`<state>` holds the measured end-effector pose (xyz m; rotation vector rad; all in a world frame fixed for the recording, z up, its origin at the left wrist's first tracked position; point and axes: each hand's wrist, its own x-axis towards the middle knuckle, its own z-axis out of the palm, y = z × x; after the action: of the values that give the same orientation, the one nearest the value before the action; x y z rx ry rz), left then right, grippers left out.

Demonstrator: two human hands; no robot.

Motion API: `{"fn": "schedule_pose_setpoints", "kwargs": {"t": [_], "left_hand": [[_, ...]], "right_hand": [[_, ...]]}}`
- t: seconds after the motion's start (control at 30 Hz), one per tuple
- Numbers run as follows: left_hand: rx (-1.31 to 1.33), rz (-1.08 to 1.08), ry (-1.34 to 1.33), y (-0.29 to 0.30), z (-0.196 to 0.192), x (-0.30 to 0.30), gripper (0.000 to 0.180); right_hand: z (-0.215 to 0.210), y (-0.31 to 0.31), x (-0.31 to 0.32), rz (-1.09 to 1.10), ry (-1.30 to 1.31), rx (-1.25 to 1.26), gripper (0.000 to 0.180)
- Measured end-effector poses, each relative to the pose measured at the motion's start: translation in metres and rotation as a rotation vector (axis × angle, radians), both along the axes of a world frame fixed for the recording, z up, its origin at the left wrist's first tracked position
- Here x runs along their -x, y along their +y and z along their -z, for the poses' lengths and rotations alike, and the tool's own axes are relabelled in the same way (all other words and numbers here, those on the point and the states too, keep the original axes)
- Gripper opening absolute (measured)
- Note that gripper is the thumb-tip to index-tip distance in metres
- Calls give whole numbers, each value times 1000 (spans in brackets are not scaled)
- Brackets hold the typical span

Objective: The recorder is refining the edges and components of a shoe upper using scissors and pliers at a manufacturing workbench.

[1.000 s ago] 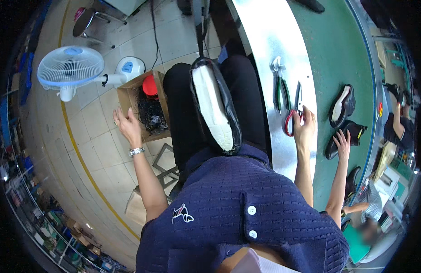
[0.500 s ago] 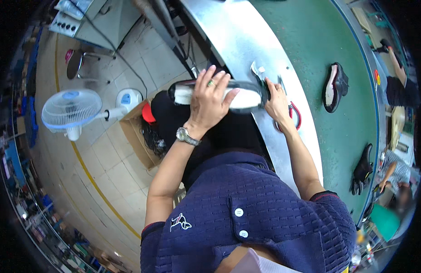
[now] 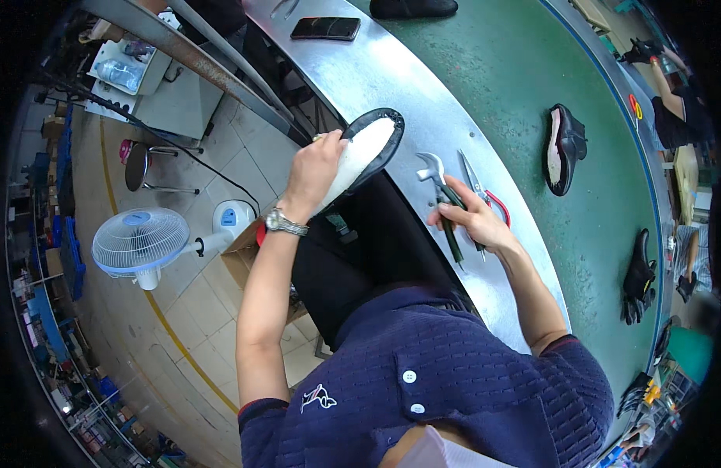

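From my end, biggest first: green worktable curves down the right side, with a shiny metal ledge along its near edge. Person in navy shirt, black trousers, beside the ledge. White-and-blue fan on the floor side, left.

Main item I'm tagging: black shoe, white underside facing up, slanted at the ledge's inner edge, far end toward upper right. I can't tell if it touches the metal. Left hand is closed around its near part, covering some of the white. Second shoe, black with a pale underside, lies on the green, well apart from both hands.

Right hand is curled on the dark green handles of pliers over the ledge, metal head pointing away from the body; I can't tell whether they're lifted. Red-handled scissors lie just beside that hand, blades pointing away. Dark phone flat on the ledge's far end. Smallest: metal watch, left wrist.
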<state>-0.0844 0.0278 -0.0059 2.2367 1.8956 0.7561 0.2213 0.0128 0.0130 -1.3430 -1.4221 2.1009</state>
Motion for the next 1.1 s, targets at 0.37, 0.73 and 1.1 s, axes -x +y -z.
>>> {"fn": "schedule_pose_setpoints", "kwargs": {"t": [0.37,0.73,1.1], "left_hand": [[324,-341,-350,10,-8,9,34],[170,-313,-134,-48,-2,-54,105],[-5,-270,-91,-58,11,-56,87]], "right_hand": [[-47,71,69,-586,-191,-328,65],[-69,85,103,-773,-405,-384,59],[-9,53,70,-599,-241,-948,54]]}}
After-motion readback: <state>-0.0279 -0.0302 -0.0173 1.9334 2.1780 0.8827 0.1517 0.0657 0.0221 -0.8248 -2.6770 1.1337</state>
